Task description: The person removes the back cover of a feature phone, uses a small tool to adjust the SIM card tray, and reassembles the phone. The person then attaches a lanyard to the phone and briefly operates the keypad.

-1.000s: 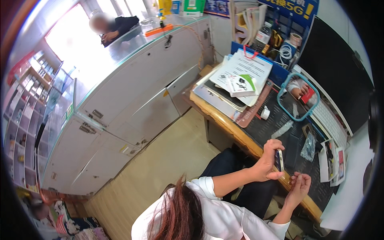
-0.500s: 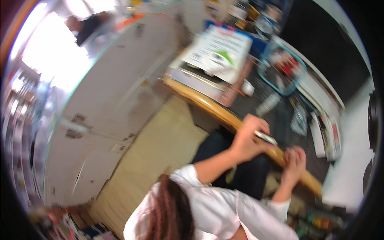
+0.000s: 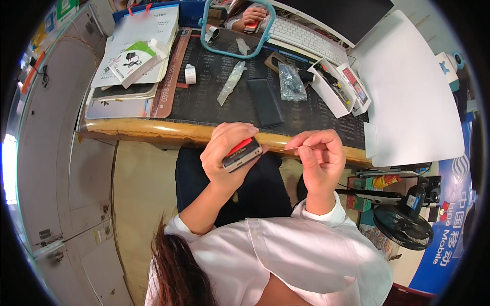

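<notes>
My left hand [image 3: 224,150] is closed around a small red and black mobile phone [image 3: 242,154], held tilted just in front of the desk edge with one narrow end facing up to me. To its right, my right hand [image 3: 322,158] pinches a thin needle-like pin [image 3: 295,148] between thumb and fingers. The pin points left toward the phone but stays apart from it. Nearest beyond the hands, a flat black slab [image 3: 265,102], perhaps a phone or a case, lies on the dark desk mat [image 3: 204,104].
A blue-framed mirror [image 3: 232,57] stands at the back, reflecting a hand and phone. Around it lie a clear plastic bag [image 3: 293,84], a translucent strip [image 3: 231,81], a label roll [image 3: 190,74], an open white box [image 3: 329,91] and a keyboard [image 3: 306,38]. A black fan [image 3: 403,219] stands at right.
My view has turned and steadied, so the desk now runs across the picture. The phone in my left hand now shows its red side, and the pin in my right hand has become visible.
</notes>
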Demonstrator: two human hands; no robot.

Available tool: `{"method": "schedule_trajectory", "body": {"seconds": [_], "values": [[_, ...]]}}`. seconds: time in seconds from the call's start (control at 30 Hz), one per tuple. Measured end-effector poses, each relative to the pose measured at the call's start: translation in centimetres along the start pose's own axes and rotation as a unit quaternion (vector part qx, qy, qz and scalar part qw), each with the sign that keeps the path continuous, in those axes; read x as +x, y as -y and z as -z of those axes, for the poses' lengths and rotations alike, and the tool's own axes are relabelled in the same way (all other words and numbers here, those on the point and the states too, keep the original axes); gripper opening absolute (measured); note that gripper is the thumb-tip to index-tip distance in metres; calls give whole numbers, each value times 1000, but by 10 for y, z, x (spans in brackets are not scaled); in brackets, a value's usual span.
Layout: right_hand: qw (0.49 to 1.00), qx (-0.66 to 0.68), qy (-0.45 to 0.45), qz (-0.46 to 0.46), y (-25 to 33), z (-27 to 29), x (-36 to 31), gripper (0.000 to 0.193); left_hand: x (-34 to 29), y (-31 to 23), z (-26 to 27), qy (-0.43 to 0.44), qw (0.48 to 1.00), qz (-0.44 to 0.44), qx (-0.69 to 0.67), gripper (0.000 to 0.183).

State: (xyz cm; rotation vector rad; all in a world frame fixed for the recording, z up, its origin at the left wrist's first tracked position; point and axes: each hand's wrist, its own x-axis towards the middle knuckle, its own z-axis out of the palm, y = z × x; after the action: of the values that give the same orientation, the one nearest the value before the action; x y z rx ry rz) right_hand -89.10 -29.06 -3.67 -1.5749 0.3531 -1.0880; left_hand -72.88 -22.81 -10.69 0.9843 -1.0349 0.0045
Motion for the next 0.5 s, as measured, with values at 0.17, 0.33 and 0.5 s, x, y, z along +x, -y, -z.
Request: {"method": "schedule_trajectory", "body": {"seconds": [0.17, 0.33, 0.5], "values": [[999, 45, -3, 5, 4, 1, -2, 16, 3, -7, -17, 38, 988, 83, -127, 40], [999, -20, -29, 38, 18, 16, -11, 18, -7, -3, -44, 66, 984, 97, -136, 35], [983, -148, -45, 101, 35, 35, -23, 19, -13, 3, -85, 137, 973, 58, -177, 37]]}}
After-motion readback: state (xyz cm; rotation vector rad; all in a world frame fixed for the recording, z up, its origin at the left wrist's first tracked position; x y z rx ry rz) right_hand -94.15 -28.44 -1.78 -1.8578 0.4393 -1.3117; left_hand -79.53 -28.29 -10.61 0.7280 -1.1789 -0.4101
